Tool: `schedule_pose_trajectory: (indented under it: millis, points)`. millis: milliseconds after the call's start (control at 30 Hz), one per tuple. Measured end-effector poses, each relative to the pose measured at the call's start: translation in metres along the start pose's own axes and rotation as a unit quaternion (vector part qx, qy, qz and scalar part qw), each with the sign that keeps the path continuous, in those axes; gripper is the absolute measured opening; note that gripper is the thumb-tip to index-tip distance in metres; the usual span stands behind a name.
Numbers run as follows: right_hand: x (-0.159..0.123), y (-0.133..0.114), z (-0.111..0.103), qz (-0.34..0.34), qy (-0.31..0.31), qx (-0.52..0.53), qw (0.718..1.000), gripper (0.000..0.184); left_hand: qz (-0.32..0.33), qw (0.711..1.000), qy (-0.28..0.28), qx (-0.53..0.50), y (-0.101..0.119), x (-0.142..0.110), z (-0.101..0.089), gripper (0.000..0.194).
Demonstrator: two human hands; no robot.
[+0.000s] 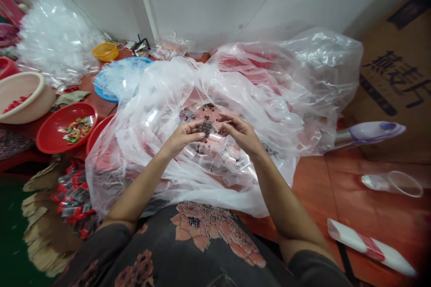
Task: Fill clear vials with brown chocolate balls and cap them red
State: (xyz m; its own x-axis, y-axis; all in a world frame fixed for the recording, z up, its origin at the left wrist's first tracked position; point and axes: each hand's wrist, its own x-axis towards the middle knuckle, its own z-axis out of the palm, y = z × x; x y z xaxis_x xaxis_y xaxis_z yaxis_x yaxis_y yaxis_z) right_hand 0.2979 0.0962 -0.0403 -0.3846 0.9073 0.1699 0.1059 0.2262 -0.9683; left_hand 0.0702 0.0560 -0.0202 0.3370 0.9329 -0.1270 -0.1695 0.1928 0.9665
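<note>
Brown granules (205,128) form a small clump in the head view, just above the middle of a large clear plastic bag (158,116), between the person's two hands. The left hand (183,136) is narrow and curled, palm turned up and inward, with its fingertips against the clump. The right hand (240,133) is also narrow, arching over from the other side with its fingers bent down toward the clump. Whether either hand grips the granules or only touches them cannot be told. More dark granules lie scattered on the plastic beyond the hands, and small square packets (215,161) sit in the bag's opening below the wrists. The person's floral top (198,233) fills the bottom of the view. To the left are a red basin (65,126) holding colourful pieces, a beige basin (22,97) with red pieces, a blue basin (114,83) partly under plastic, a yellow basket (105,51) and a heap of clear plastic (54,40). Red-topped packets (72,197) lie on torn cardboard (40,228) at lower left. To the right, on an orange floor (303,193), lie a purple-capped tube (373,133), a clear cup (392,184) and a red-and-white strip (370,246), beside a printed carton (397,67).
</note>
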Motion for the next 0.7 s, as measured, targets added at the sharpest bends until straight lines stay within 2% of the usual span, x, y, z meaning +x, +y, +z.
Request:
schedule_pose_trajectory:
  millis: [100,200,333,400,500,567,700]
  points:
    - [0.007,0.017,0.001,0.053,0.044,0.023,0.997,0.044,0.018,0.999,0.042,0.003,0.002,-0.006,-0.007,0.047]
    - [0.022,0.038,0.003,0.088,0.048,-0.034,0.994,0.039,0.039,0.994,0.098,0.01,0.0,-0.014,-0.019,0.046]
    - [0.054,0.057,0.016,0.031,-0.005,-0.192,0.981,0.039,0.066,0.983,0.168,0.029,0.0,-0.024,-0.035,0.041]
    - [0.073,0.064,0.028,0.025,-0.043,-0.265,0.963,0.038,0.069,0.979,0.189,0.039,0.001,-0.028,-0.039,0.039]
    - [0.1,0.072,0.053,0.042,-0.14,-0.349,0.925,0.039,0.074,0.975,0.207,0.041,0.003,-0.031,-0.041,0.037]
    - [0.114,0.076,0.07,0.02,-0.187,-0.379,0.906,0.041,0.082,0.971,0.222,0.034,0.004,-0.033,-0.042,0.037]
    - [0.129,0.08,0.098,-0.05,-0.168,-0.372,0.911,0.039,0.079,0.964,0.253,0.014,0.002,-0.04,-0.048,0.041]
